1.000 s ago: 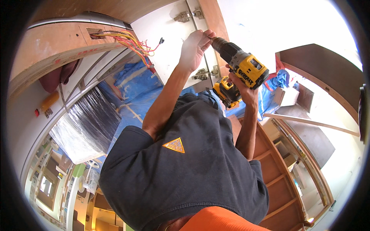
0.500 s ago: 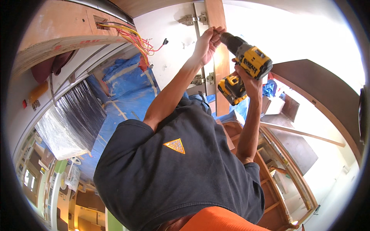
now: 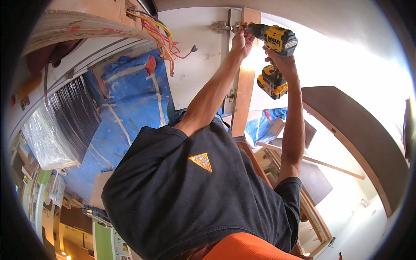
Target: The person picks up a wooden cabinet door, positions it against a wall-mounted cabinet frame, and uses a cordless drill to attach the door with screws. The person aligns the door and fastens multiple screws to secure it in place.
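Reaching overhead, a person in a black T-shirt works w/ both arms raised toward the top of a white cabinet panel. The right hand is wrapped tight around the grip of a yellow-and-black cordless drill, battery pack hanging below the fist. The drill lies roughly level, its nose pointing left at a metal hinge fixed where the panel meets an upright wooden strip. The left hand is pinched narrow at the drill's tip, fingers steadying the bit or a screw; which one is too small to tell. A second hinge sits lower on the same strip. Loose yellow and red wires dangle from the wooden frame to the left, apart from the hands. Blue tarp and clear plastic wrap cover things below.

To do this step well, prob. best to keep the bit square to the screw head, push firmly in line w/ the drill body, start slow, and pull the guiding fingers clear once the screw bites.
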The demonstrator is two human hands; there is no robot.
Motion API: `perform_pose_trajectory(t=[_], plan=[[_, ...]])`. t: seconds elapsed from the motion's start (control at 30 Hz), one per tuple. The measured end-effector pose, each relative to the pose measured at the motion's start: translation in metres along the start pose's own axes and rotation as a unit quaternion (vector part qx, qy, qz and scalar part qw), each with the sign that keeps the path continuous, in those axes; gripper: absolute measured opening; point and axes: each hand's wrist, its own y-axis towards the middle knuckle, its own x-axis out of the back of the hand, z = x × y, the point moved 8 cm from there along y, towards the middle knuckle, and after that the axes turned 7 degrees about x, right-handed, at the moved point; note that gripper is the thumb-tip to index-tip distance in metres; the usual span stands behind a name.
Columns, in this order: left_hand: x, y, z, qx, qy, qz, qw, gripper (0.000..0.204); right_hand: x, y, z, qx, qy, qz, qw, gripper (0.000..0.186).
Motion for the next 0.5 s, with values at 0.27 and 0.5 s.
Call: perform_pose_trajectory(t=[0.27, 0.5], plan=[[0.001, 0.007, -0.003, -0.02, -0.026, -0.022, 0.999, 0.028, -0.001, 0.023, 0.001, 0.0, -0.03, 0.031, 0.999, 0.029], [0.001, 0.012, -0.004, -0.021, -0.018, -0.003, 1.0, 0.027, -0.001, 0.036, -0.001, -0.028, -0.075, 0.045, 0.996, 0.03]])
